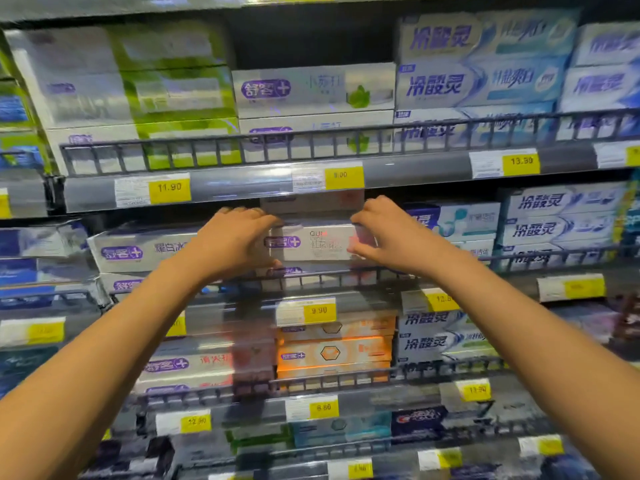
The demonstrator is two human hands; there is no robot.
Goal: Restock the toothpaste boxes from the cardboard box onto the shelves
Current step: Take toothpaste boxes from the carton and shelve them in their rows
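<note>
A white toothpaste box with a purple logo and red print [313, 242] lies lengthwise on the second shelf from the top, on a stack of like boxes. My left hand [235, 240] grips its left end and my right hand [388, 233] grips its right end. Another box of the same kind [311, 204] sits just above and behind it, under the shelf edge. The cardboard box is not in view.
A dark wire rail [329, 275] fronts the shelf just below the held box. White and purple boxes [138, 249] lie to its left, blue and white ones [557, 216] to its right. Orange boxes [334, 351] fill the shelf below. Yellow price tags [318, 310] line each edge.
</note>
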